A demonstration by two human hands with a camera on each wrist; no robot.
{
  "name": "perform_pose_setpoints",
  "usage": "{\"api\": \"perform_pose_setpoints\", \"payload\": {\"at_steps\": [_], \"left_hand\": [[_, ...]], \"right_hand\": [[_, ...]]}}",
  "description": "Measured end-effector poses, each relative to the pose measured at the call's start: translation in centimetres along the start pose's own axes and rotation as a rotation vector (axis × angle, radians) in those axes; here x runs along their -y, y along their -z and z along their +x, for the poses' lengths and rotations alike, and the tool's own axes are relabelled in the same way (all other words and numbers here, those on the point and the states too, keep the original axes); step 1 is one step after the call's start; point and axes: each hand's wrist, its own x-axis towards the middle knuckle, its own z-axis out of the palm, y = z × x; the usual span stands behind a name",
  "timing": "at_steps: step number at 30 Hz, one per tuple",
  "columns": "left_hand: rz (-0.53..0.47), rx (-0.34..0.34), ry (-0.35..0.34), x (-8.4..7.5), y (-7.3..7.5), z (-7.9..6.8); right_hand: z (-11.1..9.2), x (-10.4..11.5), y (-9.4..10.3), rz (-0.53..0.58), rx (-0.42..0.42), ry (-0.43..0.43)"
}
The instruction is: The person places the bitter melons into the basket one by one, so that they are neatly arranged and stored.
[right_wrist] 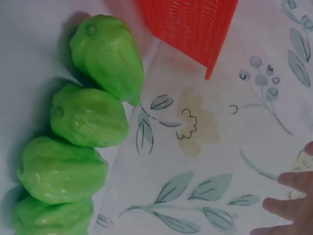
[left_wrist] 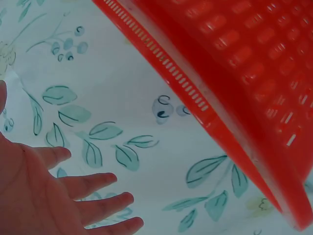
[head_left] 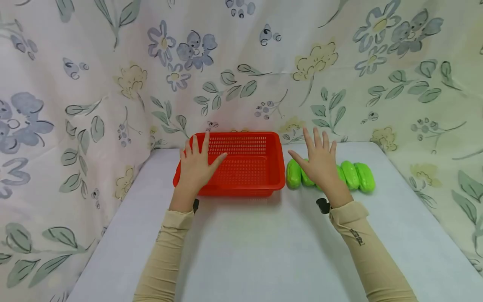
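My left hand point(head_left: 196, 167) is held up with fingers spread, overlapping the left end of a red plastic basket point(head_left: 241, 192) in the head view. In the left wrist view, the straight fingers of that hand point(left_wrist: 39, 196) stand apart from the basket point(left_wrist: 234, 63). My right hand point(head_left: 320, 163), also spread and holding nothing, covers the middle of a row of several green fruits point(head_left: 293, 174). Seen from the right wrist, these fruits point(right_wrist: 88, 117) look glossy, plump and lumpy, lying side by side; the fingertips of the right hand point(right_wrist: 293, 203) show at the edge.
A white table point(head_left: 241, 251) carries the basket and the fruits. Floral cloth point(head_left: 279, 54) hangs behind the table and along both sides. The basket has slotted walls, and its bare floor shows. The fruit row starts right beside the basket's right end.
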Motion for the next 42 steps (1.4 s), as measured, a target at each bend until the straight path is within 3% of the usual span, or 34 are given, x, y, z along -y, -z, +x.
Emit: {"api": "perform_pose_setpoints", "payload": {"at_steps": [7, 19, 31, 42], "left_hand": [[-0.028, 0.006, 0.044, 1.8, 0.0, -0.1], [-0.112, 0.028, 0.138, 4.9, -0.8, 0.0], [-0.197, 0.083, 0.233, 8.4, -2.4, 0.5], [-0.362, 0.21, 0.328, 10.3, -3.5, 1.0]], "right_hand": [[0.1, -0.1, -0.8, 0.15, 0.015, -0.038], [0.3, -0.5, -2.8, 0.545, 0.021, -0.101], [0.2, -1.2, -5.1, 0.681, 0.034, -0.201], [0.3, -1.5, -7.3, 0.76, 0.012, -0.231]]}}
